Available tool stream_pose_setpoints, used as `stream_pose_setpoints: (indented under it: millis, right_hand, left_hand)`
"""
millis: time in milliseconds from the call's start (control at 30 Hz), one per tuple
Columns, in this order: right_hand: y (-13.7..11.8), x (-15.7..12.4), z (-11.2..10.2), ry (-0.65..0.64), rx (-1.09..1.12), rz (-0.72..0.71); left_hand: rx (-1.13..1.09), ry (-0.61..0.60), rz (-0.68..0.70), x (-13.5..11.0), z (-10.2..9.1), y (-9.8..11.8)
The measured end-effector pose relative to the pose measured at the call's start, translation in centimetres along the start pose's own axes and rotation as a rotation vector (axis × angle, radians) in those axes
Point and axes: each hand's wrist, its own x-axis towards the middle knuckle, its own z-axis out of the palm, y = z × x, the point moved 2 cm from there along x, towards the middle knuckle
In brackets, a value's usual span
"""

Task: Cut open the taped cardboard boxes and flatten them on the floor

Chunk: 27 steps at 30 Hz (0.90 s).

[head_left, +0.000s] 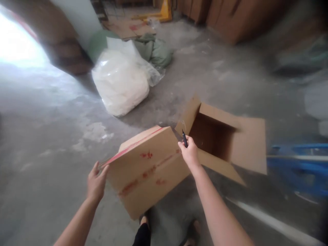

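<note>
Black, a pen-like tool (185, 139) is gripped in the right hand (190, 151); between both hands a red-printed cardboard box (151, 167) is seen, its left corner held by the left hand (96, 181). An open carton (249, 141) is seen to its right, a white bag (123, 80) beyond.

no legible txt, red marks (146, 155) on ctn (153, 167) — blurred

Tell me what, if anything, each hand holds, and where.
The left hand grips the red-marked box at its upper left corner; the right hand holds a slim dark tool by its near end.
</note>
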Motion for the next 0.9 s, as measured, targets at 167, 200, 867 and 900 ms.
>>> stream_pose_setpoints:
  millis: [167,200,867,900]
  right_hand:
    - [3.4,-6.4,2.4,-0.127,-0.184,0.102]
    - [4.8,-8.4,3.2,-0.167,-0.220,0.139]
    - [3.0,-5.4,30.9,-0.892,-0.810,-0.113]
    - [2.9,-5.5,31.8,-0.919,-0.856,-0.144]
  left_hand:
    - [0.401,-0.336,0.203,1.7,6.8,1.8]
    - [0.471,-0.423,0.205,1.7,7.7,1.0]
    - [0.737,-0.712,0.015,-2.5,9.7,-8.1]
    - [0.727,-0.704,0.019,-2.8,9.7,-8.1]
